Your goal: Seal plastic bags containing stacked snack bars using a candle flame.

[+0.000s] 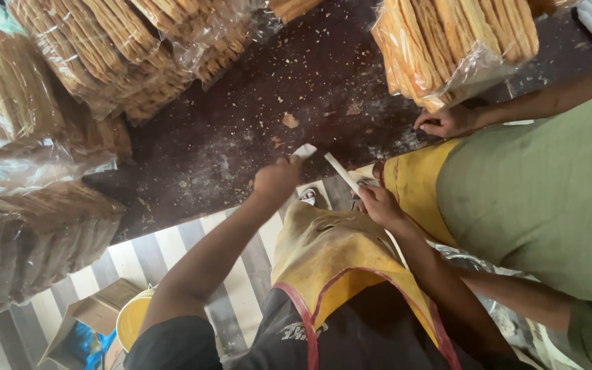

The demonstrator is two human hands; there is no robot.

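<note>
My left hand is closed around a small white piece at the edge of the dark brown table. My right hand grips the lower end of a thin white strip that slants up toward the left hand. Both hands are close together above my yellow apron. Whether the white piece and the strip are joined cannot be told.
Clear plastic bags of stacked flat golden crackers lie at the left and upper right. Crumbs cover the table. A co-worker in a green shirt rests a hand on the table. A cardboard box and yellow bucket stand on the striped floor.
</note>
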